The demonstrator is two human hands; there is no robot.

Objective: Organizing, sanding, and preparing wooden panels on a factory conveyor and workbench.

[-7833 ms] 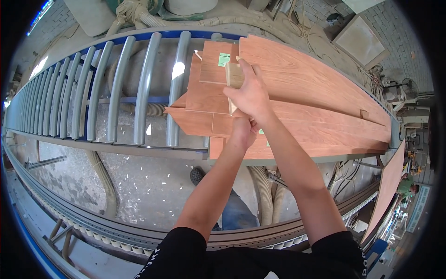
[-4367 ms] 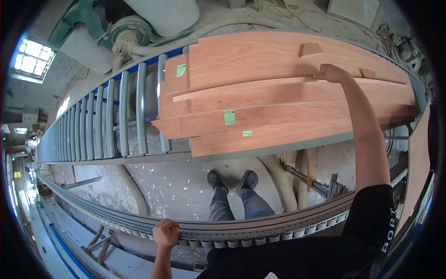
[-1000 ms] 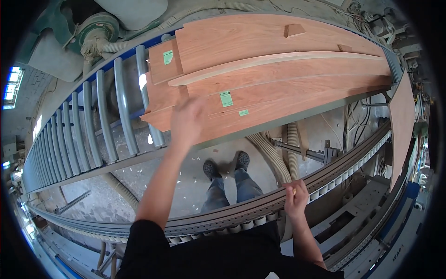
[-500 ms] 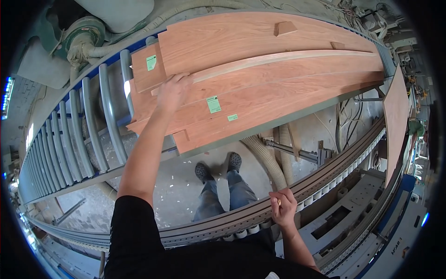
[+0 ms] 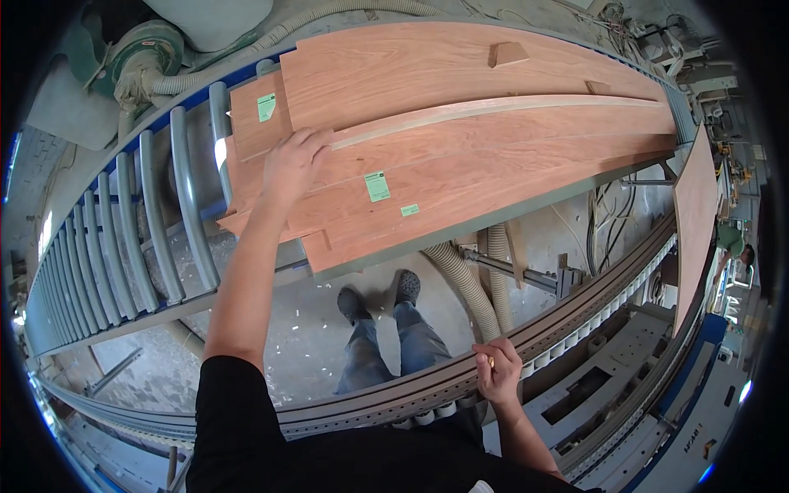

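Stretched far forward, my left hand (image 5: 293, 163) is closed over the left end of a long, narrow wooden strip (image 5: 444, 110). The strip lies along reddish wood panels (image 5: 493, 144), its pale edge showing. Green labels (image 5: 376, 186) are stuck on the panels beside it. Down at the right, my right hand (image 5: 499, 370) is closed, its fingers curled in by a brown perforated rail (image 5: 559, 302). A tiny yellowish thing shows between those fingers, too small to name.
The panels rest on a roller conveyor (image 5: 191, 197) running to the left. Small wood offcuts (image 5: 509, 54) lie on the far panel. A tall thin board (image 5: 692, 222) leans at the right. Ribbed hoses (image 5: 462, 279) cross the floor below. Another person (image 5: 730, 240) is at the far right.
My left hand has shifted slightly left at the strip's end. My right hand stays by the rail. The whole view has turned a little, and the other person has come into sight.
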